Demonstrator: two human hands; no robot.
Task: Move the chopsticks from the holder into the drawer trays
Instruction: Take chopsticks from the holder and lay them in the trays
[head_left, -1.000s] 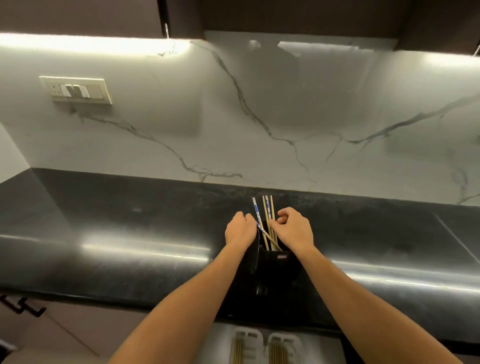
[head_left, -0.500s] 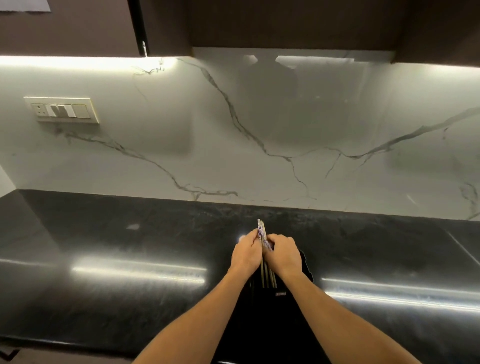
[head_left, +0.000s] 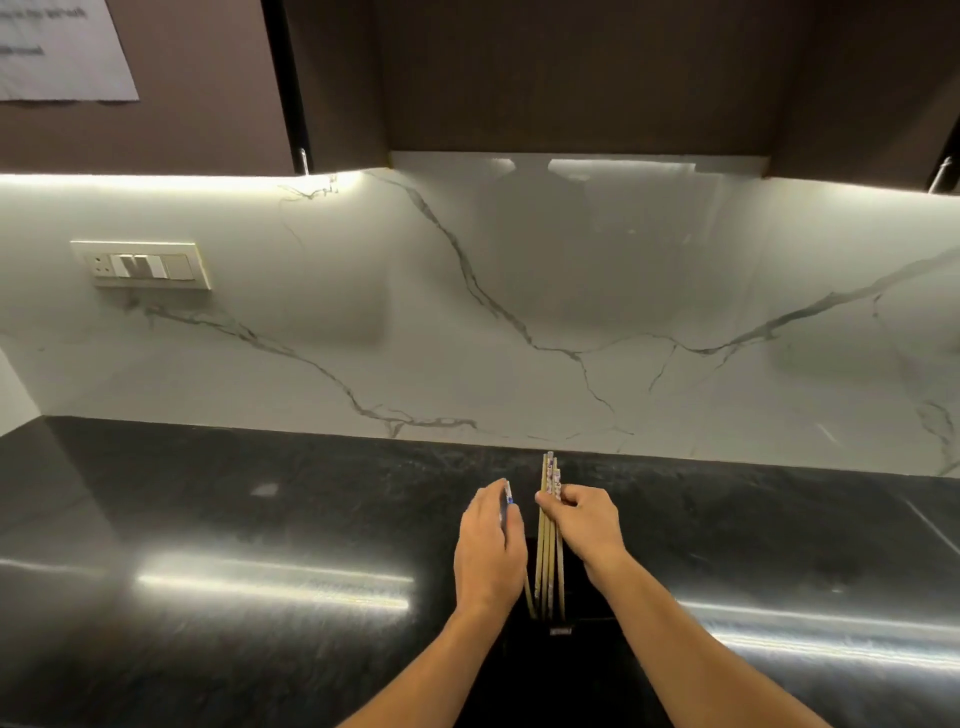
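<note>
My right hand grips the chopsticks, lower ends in the holder at 6 o'clock. My left hand, at 9 o'clock, pinches a single chopstick. Recommend lifting straight up, tips aligned.

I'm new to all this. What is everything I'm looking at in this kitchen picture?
chopsticks: a bundle, number unclear, tan with patterned tops, upright in the right hand, lower ends at the holder
single chopstick: one, blue-and-white tip, in the left hand
holder: one, black, on the countertop between the forearms
countertop: one, glossy black, across the lower view
backsplash: one, white marble with grey veins, behind the countertop
switch plate: one, cream, on the backsplash at left
upper cabinets: dark brown, along the top
paper sheet: one, white, on the top-left cabinet
left hand: holds the single chopstick
right hand: grips the chopsticks
</note>
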